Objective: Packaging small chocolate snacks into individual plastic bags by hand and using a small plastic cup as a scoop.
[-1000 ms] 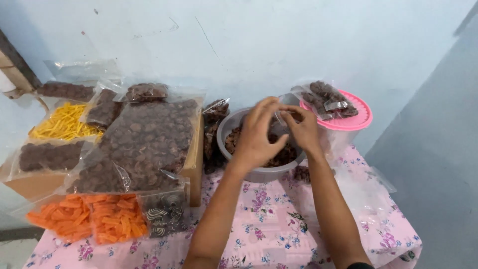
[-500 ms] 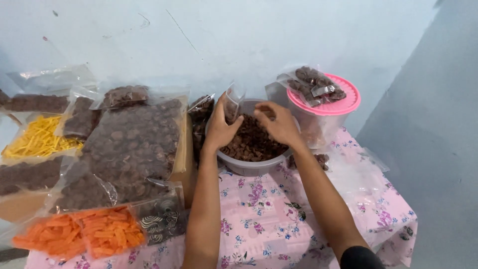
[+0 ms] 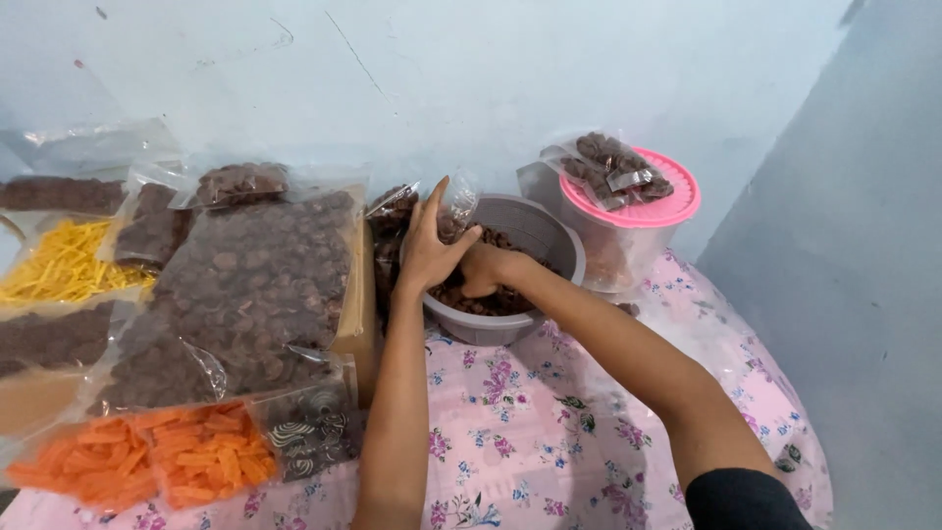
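Note:
A grey plastic bowl [image 3: 549, 236] of dark brown snack pieces [image 3: 496, 298] stands on a pink flowered tablecloth [image 3: 549, 432]. My left hand [image 3: 429, 250] holds a small clear plastic bag [image 3: 455, 208] upright at the bowl's left rim. My right hand [image 3: 484, 270] reaches down into the bowl, fingers curled among the brown pieces right beside the bag; whether it grips any I cannot tell.
A clear tub with a pink lid [image 3: 653, 208] stands right of the bowl, with small filled bags [image 3: 613, 167] on top. Left of the bowl lie large bags of brown snacks [image 3: 265, 285], yellow sticks [image 3: 59, 260] and orange sticks [image 3: 147, 456]. A blue wall [image 3: 471, 79] is behind.
My right hand has dropped from above the bowl down into the brown pieces, toward the bag. My left hand still holds the bag at the left rim.

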